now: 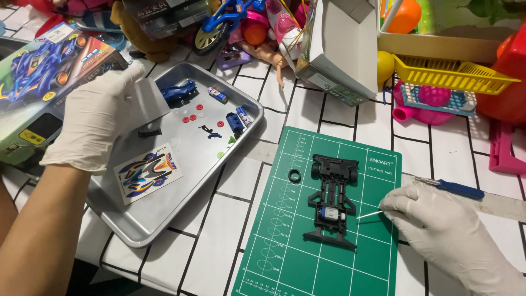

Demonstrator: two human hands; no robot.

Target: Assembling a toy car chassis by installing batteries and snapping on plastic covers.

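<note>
The metal tray (164, 214) overhangs the desk (350, 118) edge; the left hand (96, 118), loosely open and empty, could tip it. On the green mat (378, 257), the black chassis (332, 200) may skid if the right hand (438, 225), pinching a thin white stick (369, 214), pokes hard.

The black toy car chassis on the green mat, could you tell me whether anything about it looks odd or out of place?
The chassis carries tyres only at its far end; none show at the near end. One loose black tyre lies apart on the green cutting mat to its left. The right hand holds a thin white stick towards it.
</note>
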